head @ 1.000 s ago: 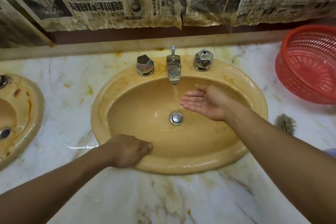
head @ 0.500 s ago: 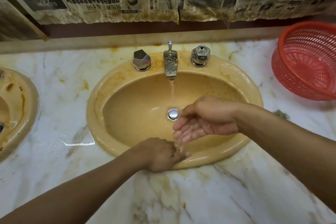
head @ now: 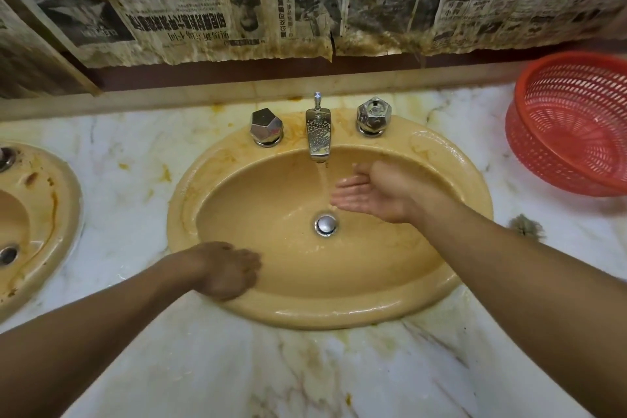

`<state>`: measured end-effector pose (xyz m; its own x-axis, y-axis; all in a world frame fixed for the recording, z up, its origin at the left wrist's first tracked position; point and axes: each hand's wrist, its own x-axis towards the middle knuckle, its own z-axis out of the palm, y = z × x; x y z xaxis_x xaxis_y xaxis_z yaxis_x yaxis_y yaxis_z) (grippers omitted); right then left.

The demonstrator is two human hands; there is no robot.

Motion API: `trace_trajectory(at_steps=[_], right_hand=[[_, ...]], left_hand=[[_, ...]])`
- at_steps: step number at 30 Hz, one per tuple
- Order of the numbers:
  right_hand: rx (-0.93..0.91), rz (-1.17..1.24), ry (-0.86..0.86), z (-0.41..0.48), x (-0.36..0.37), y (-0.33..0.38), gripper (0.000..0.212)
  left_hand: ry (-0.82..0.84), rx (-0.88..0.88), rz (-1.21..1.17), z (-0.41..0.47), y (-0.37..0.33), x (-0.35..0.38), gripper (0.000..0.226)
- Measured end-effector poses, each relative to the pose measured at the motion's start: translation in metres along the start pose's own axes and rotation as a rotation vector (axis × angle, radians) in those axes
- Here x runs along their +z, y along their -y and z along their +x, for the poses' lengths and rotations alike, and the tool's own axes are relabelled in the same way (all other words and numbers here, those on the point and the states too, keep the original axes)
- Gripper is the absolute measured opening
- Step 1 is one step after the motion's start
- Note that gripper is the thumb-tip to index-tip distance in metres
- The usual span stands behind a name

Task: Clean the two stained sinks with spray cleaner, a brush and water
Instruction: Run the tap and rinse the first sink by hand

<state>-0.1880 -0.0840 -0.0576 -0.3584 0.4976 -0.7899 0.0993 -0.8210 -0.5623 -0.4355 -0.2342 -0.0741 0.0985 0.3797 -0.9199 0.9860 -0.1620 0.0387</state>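
Yellow sink (head: 339, 312): bowl and rim wet, with brown staining on the rim beyond the left hand (head: 224, 270). The water stream (head: 321, 180) falls from the spout (head: 318, 136) just off the right hand's (head: 369, 193) fingertips.

Right hand: palm up, fingers pressed together, shallowly cupped, holding nothing.

Left hand: resting on the near rim. Its fingers are blurred, so their posture cannot be told.

Recommendation: fill the palm fully under the stream, carry the water to the stained rim, and rub there.

Second sink (head: 64, 214), far left of the left hand: heavily stained.
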Motion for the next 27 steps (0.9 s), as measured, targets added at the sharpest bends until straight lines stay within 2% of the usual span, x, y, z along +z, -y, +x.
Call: trace_trajectory(at_steps=[3, 4, 6, 9, 12, 14, 16, 19, 21, 24, 27], right_hand=[[0.042, 0.486, 0.117, 0.028, 0.025, 0.003, 0.038], [0.041, 0.572, 0.134, 0.034, 0.033, 0.005, 0.036], [0.047, 0.562, 0.169, 0.035, 0.044, 0.006, 0.034], [0.116, 0.304, 0.236, 0.011, 0.033, 0.009, 0.038], [0.235, -0.150, 0.253, -0.030, -0.003, 0.012, 0.041], [0.294, -0.496, 0.189, -0.055, -0.027, 0.014, 0.045], [0.217, -0.790, 0.037, -0.067, -0.043, 0.014, 0.042], [-0.078, -1.115, -0.206, -0.065, -0.060, 0.016, 0.027], [-0.229, -1.064, -0.307, -0.061, -0.066, 0.018, 0.025], [-0.345, -0.642, -0.344, -0.060, -0.071, 0.008, 0.016], [-0.408, -0.349, -0.408, -0.058, -0.072, -0.016, 0.019]], left_hand=[[-0.017, -0.041, 0.061, 0.002, -0.005, 0.003, 0.058], [-0.021, -0.029, 0.033, 0.002, -0.014, 0.000, 0.058], [-0.007, 0.046, -0.086, -0.002, -0.041, -0.006, 0.056], [0.015, 0.178, -0.392, 0.004, -0.092, -0.013, 0.065], [-0.014, 0.345, -0.630, 0.035, -0.145, -0.025, 0.087], [-0.074, 0.435, -0.719, 0.065, -0.175, -0.034, 0.102], [-0.124, 0.444, -0.714, 0.089, -0.192, -0.041, 0.087], [-0.139, 0.485, -0.739, 0.100, -0.191, -0.041, 0.061], [-0.179, 0.506, -0.817, 0.091, -0.173, -0.035, 0.050], [-0.256, 0.424, -0.970, 0.086, -0.125, -0.016, 0.031], [-0.443, 0.228, -1.363, 0.075, -0.073, -0.004, 0.019]])
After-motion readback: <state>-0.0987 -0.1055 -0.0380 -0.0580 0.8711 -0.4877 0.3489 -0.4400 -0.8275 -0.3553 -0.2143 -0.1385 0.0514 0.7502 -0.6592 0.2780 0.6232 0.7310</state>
